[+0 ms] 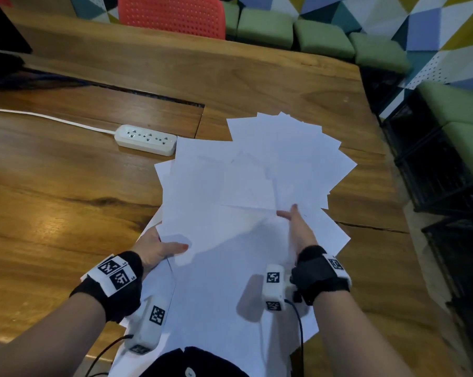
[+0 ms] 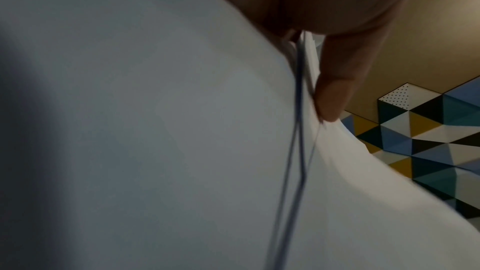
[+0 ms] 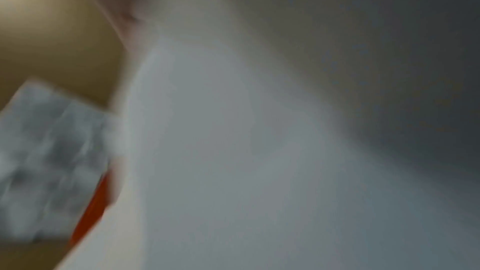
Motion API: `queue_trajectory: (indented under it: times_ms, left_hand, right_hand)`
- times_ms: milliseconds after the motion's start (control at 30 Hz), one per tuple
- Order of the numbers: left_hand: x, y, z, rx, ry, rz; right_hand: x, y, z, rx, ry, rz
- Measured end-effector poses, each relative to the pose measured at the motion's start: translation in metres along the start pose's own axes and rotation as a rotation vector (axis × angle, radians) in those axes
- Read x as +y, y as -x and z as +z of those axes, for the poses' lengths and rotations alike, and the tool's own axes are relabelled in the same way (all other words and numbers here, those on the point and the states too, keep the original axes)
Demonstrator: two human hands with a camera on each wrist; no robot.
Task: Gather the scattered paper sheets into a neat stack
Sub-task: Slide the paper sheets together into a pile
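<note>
Several white paper sheets [image 1: 230, 186] lie fanned and overlapping on the wooden table [image 1: 67, 200], from its middle to the near edge. My left hand [image 1: 159, 247] grips the left edge of some sheets, thumb on top; in the left wrist view the thumb [image 2: 335, 93] presses on the paper sheets [image 2: 168, 130]. My right hand [image 1: 295, 224] holds the fan near its middle. Its thumb and one fingertip show above the paper; the other fingers are hidden beneath. The right wrist view is blurred and mostly filled by paper [image 3: 233, 151].
A white power strip [image 1: 145, 139] with its cable lies left of the sheets. A dark slot [image 1: 148, 93] runs across the table behind it. A red chair [image 1: 173, 14] and green cushions [image 1: 322, 36] stand beyond the far edge. Black crates [image 1: 447, 172] stand at the right.
</note>
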State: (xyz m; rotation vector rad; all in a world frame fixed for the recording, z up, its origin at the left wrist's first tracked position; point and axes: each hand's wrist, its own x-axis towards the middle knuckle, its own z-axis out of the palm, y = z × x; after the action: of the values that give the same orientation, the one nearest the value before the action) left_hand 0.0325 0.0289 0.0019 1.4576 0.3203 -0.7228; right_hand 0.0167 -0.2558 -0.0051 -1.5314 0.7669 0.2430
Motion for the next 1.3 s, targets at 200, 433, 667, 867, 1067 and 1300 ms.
queue_trajectory:
  times_ms: [200, 433, 667, 867, 1067, 1300]
  left_hand:
    - [0.0, -0.003, 0.002, 0.0, -0.036, 0.057]
    - [0.004, -0.007, 0.007, -0.073, -0.038, -0.056]
    - [0.009, -0.006, 0.001, -0.091, -0.086, -0.018]
    - [0.04, 0.008, 0.006, -0.234, -0.067, 0.111]
    - [0.076, 0.021, 0.018, -0.369, -0.085, 0.162]
    - [0.051, 0.003, 0.029, -0.19, -0.145, 0.143]
  right_hand:
    - [0.031, 0.03, -0.035, -0.132, 0.438, 0.042]
    - [0.031, 0.039, -0.005, 0.034, 0.456, -0.174]
    - [0.035, 0.045, 0.013, 0.055, 0.503, -0.189]
    - [0.024, 0.049, -0.017, 0.215, -0.082, -0.165]
    - [0.019, 0.052, -0.036, -0.155, -0.528, -0.143]
    - [0.019, 0.066, -0.021, -0.246, -0.517, -0.174]
